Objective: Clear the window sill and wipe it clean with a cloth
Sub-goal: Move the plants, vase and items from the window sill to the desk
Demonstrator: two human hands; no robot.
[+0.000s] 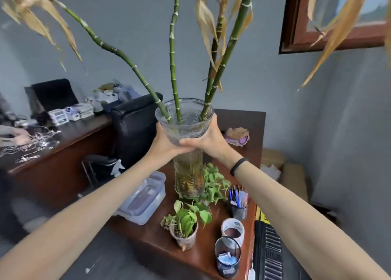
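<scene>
Fingers (211,124) of the left hand (167,145) and right hand (208,140) are wrapped round the glass vase (188,174) just under its flared rim, and it's held at the tabletop (152,235); base touching or not can't be told. It's probably heavy with water, slick, breakable and top-heavy from the bamboo stalks (173,68), so one hand under the base would be safer tbh. The spot is crowded by a trailing plant (213,184), a potted plant (184,222), a plastic box (143,199) and a pen cup (239,205).

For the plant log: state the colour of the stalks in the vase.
The stalks in the vase are green with pale joint rings; head view.
</scene>
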